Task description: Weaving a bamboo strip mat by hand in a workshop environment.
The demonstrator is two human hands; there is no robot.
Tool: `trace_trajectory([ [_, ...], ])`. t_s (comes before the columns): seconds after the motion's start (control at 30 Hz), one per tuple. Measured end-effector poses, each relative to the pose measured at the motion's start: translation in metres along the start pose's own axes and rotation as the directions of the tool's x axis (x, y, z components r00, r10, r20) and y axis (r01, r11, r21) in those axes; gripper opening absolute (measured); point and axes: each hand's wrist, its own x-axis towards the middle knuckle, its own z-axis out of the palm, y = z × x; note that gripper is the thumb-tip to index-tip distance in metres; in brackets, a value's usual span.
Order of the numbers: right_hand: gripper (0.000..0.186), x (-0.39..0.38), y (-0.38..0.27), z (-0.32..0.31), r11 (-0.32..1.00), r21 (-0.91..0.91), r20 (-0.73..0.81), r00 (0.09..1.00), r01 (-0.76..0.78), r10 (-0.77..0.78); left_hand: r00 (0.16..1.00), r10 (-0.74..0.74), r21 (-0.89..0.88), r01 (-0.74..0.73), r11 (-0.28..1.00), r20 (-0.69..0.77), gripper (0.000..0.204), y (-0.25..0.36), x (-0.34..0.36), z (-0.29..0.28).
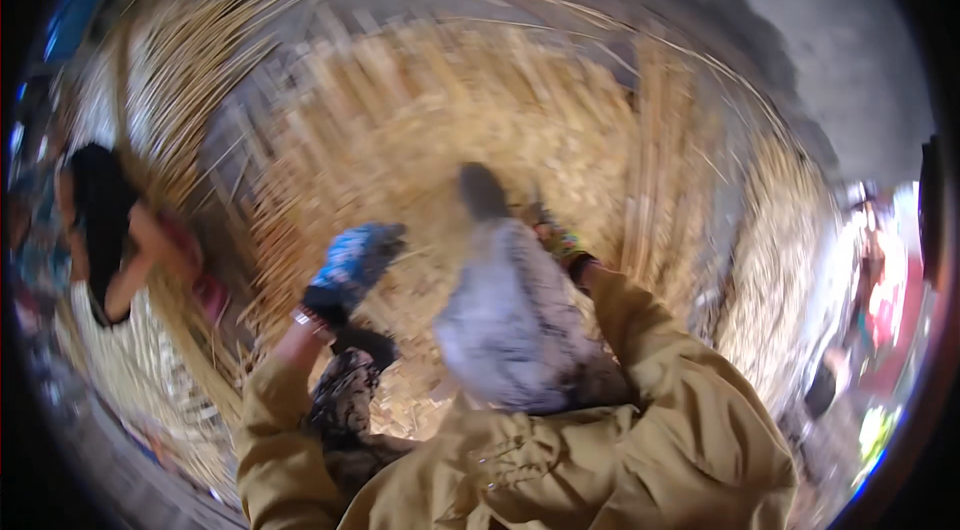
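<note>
A large woven mat of flat straw-coloured strips (pixel 430 120) spreads beneath me, loose strip ends fanning out along its far edge. My left hand (pixel 355 263), in a blue patterned glove with dark fingertips, hovers over or rests on the mat to the left of my bent leg (pixel 520 320). Motion smears its fingers, and I see nothing in them. Beyond my knee, on the right, my right hand (pixel 562 242) wears a multicoloured glove and is partly hidden by the leg. A thin greyish shape (pixel 537 202) sticks up from its fingers, too blurred to name.
Long upright strips (pixel 655 160) lie along the mat's right side. Piles of thin stalks stand at the far left (pixel 185 80) and right (pixel 780 250). Another person in black (pixel 100 220) crouches at the left. Grey floor (pixel 820 40) shows at the far right.
</note>
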Motion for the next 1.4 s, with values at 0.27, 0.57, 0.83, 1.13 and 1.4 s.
trace_trajectory([
  [0.27,0.017,-0.097,0.095,-0.085,0.940,-0.184,-0.601,0.790,-0.286,0.122,0.954,0.002,-0.116,-0.038,0.992,-0.299,0.021,0.216,0.052,-0.010],
  [0.57,0.029,-0.130,0.218,-0.155,0.843,0.032,-0.588,0.672,-0.537,0.450,0.908,0.406,0.146,-0.390,0.909,-0.102,0.024,0.379,0.061,0.067],
  [0.83,0.033,-0.151,0.197,-0.130,0.916,0.040,-0.604,0.721,-0.399,0.340,0.818,0.535,0.736,-0.494,0.463,0.212,0.034,0.379,0.090,0.140],
  [1.13,0.025,-0.168,0.149,-0.147,0.947,0.320,-0.749,0.621,0.034,0.231,0.914,0.320,0.626,-0.403,0.668,0.248,0.041,0.341,0.119,0.172],
  [1.4,0.015,-0.206,-0.010,-0.121,0.652,0.508,-0.586,0.781,0.563,-0.217,0.973,-0.201,-0.341,0.153,0.927,-0.110,0.074,0.317,0.145,0.131],
])
